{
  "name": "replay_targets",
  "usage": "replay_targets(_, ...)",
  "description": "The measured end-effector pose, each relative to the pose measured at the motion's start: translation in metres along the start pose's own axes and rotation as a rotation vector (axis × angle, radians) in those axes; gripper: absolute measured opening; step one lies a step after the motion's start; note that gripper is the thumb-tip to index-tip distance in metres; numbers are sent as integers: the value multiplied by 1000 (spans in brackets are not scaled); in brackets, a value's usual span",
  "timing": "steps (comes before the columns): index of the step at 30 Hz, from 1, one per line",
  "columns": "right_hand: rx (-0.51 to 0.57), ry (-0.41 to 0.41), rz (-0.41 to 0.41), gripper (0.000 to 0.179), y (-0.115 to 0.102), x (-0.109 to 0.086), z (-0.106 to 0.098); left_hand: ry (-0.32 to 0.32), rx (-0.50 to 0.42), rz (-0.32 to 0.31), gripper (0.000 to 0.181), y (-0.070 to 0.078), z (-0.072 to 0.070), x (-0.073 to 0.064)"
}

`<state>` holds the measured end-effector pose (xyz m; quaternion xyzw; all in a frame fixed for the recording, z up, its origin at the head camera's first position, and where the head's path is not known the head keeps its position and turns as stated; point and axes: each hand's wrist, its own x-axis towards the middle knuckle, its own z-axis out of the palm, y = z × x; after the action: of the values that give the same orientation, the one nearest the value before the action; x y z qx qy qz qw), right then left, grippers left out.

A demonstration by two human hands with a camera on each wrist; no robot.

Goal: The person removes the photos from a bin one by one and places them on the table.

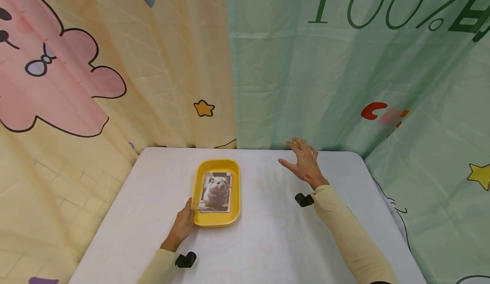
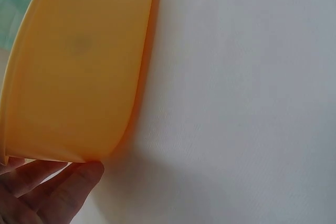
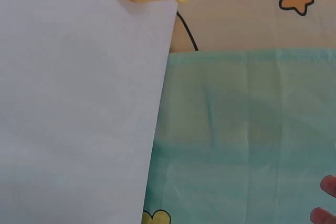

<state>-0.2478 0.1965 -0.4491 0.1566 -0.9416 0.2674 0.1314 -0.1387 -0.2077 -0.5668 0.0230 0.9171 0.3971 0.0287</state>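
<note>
Here, yellow tray (image 1: 235,177) holding hamster photo (image 1: 216,191), left hand (image 1: 183,226) fingers touching its rim, right hand (image 1: 304,163) spread.

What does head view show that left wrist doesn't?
Head only: the hamster photo lying in the yellow tray, the right hand with fingers spread reaching to a small yellow object at the table's far edge, and the cartoon curtains. Left wrist only: the tray's outer wall seen close up. Both: the left hand touching the tray on the white table.

L hand (image 1: 183,226): fingers straight, arm low near body | R hand (image 1: 304,163): fingers spread, arm extended fwd
</note>
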Motion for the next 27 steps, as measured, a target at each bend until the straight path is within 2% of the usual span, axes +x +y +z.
replay_targets(8, -2, 8, -9, 67, -1, -1, -4, 27, -38, 72, 43, 11, 16, -5)
replay_targets(14, 12, 6, -6, 67, 0, -2, -4, 13, -44, 96, 44, 16, 24, -8)
replay_targets(21, 14, 5, 9, 67, 1, -2, -2, 25, -41, 164, 43, 20, 36, -9)
replay_targets(27, 1, 6, 15, 68, 2, -2, 1, 14, -53, 165, 44, 25, 42, -11)
